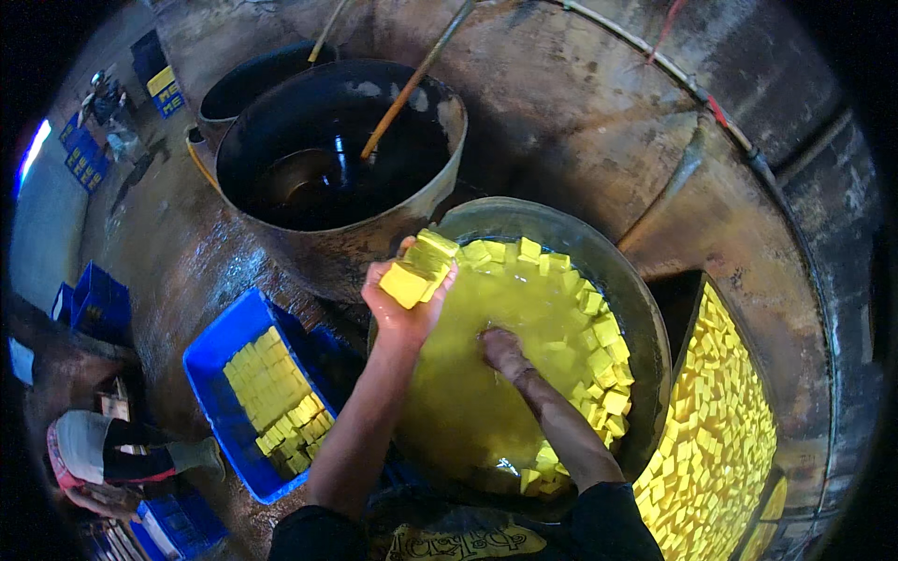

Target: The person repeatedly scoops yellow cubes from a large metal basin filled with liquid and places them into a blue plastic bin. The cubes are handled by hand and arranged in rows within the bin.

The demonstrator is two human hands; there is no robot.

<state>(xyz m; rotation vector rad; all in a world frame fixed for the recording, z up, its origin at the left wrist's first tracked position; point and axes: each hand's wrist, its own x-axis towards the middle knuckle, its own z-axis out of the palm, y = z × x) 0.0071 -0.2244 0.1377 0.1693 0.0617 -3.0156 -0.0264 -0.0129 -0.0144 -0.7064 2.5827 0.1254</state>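
My left hand (400, 319) is raised over the left side of a wide round vat (647, 329), gripping a small stack of wet yellow tofu blocks (407, 283). Cloudy yellow liquid (456, 393) fills much of the vat. In its middle, my right hand (502, 349) is dipped to about the knuckles. The liquid hides those fingers and anything they may hold. More yellow tofu blocks (602, 365) are heaped along the vat's right and far sides, some partly submerged. Left of my left forearm, a blue plastic crate (208, 372) holds rows of yellow blocks (270, 382).
A large dark cauldron (337, 217) with a wooden pole (403, 105) leaning in it stands beyond the vat. At right, a deep bin holds a great heap of yellow blocks (715, 414). A person (105, 449) bends near blue crates (179, 526) at lower left; another person (105, 102) is farther back.
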